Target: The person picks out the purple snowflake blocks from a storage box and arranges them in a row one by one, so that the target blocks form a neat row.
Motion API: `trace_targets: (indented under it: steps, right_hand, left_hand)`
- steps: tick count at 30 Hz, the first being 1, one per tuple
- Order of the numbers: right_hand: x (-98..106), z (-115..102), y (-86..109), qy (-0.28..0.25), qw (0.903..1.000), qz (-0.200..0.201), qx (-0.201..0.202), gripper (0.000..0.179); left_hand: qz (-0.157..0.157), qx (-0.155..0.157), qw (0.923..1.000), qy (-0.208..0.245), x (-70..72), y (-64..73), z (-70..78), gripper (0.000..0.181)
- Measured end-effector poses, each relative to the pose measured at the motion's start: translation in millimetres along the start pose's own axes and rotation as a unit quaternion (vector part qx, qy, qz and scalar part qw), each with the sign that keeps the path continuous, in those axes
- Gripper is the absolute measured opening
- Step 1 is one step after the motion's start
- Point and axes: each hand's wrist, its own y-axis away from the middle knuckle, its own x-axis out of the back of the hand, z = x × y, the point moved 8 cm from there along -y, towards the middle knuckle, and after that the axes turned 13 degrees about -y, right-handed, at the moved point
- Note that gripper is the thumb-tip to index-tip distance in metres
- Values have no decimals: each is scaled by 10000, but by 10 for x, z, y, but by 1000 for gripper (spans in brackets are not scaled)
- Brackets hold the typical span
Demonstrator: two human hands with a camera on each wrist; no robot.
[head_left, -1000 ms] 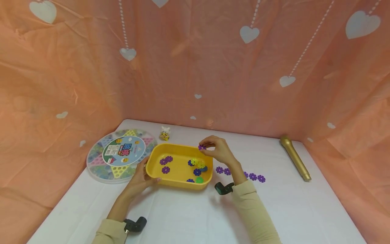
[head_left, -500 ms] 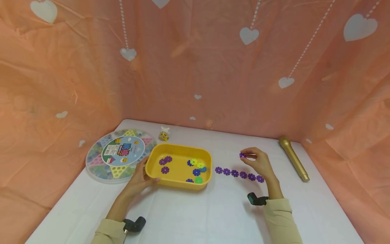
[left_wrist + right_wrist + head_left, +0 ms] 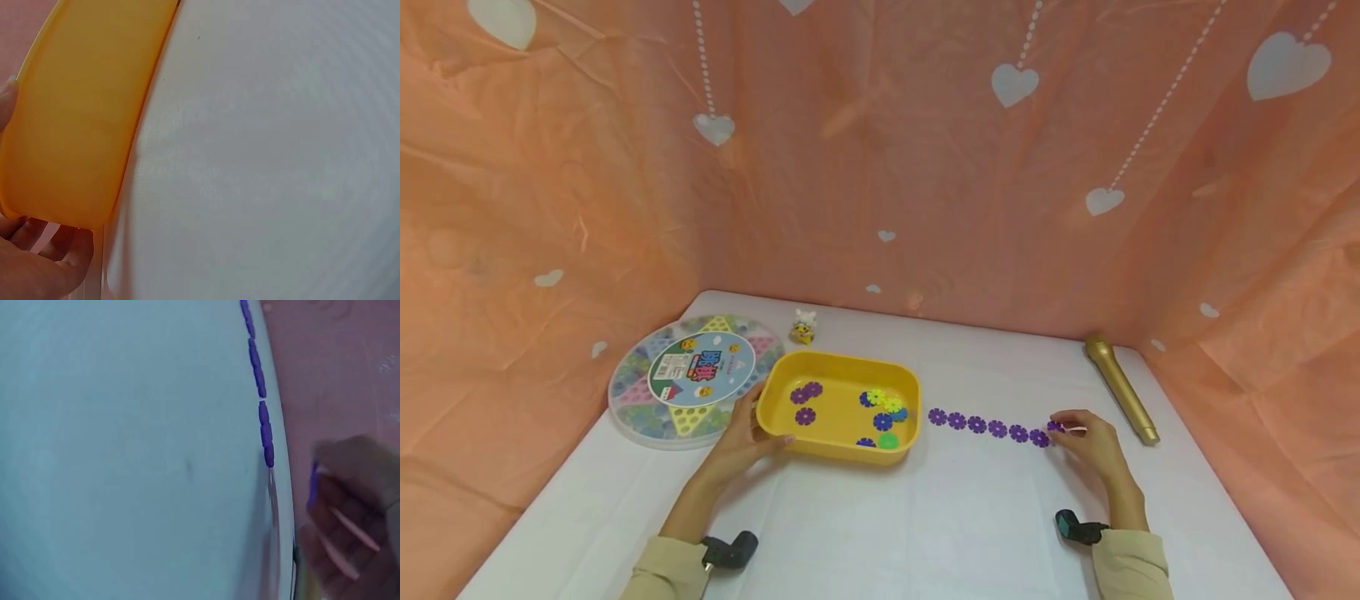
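The left grip (image 3: 741,439) holds the yellow tub (image 3: 842,412), right of which the right grip (image 3: 1096,447) pinches a purple disc (image 3: 1055,426) beside a disc row (image 3: 997,429), while left of the tub the label (image 3: 688,367) of a round box (image 3: 631,415) shows blurred Chinese characters (image 3: 706,367).

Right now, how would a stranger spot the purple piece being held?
On the white table, find the yellow tray; beside it, a row of six purple flower-shaped pieces stretches to the person's right. At the row's far end, the right hand pinches another purple piece. It alone is held; its six neighbours lie on the table.
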Motion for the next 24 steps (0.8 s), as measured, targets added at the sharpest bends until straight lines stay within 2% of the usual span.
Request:
trace_targets:
  steps: [6, 17, 21, 24]
  right_hand:
    - [-12, 162, 86, 301, 9989, -181, -299, 28]
    - [-50, 197, 69, 367, 9983, -301, -351, 27]
    - [-51, 147, 44, 327, 9983, -313, -368, 30]
    - [-52, -6, -31, 135, 9995, -229, -181, 31]
  left_hand:
    - [-39, 89, 9999, 65, 0, -7, -11, 102]
    - [-28, -29, 10000, 15, 18, 3, 16, 100]
    - [-23, -1, 10000, 64, 10, 0, 0, 101]
    - [-23, 46, 9999, 104, 4, -4, -8, 102]
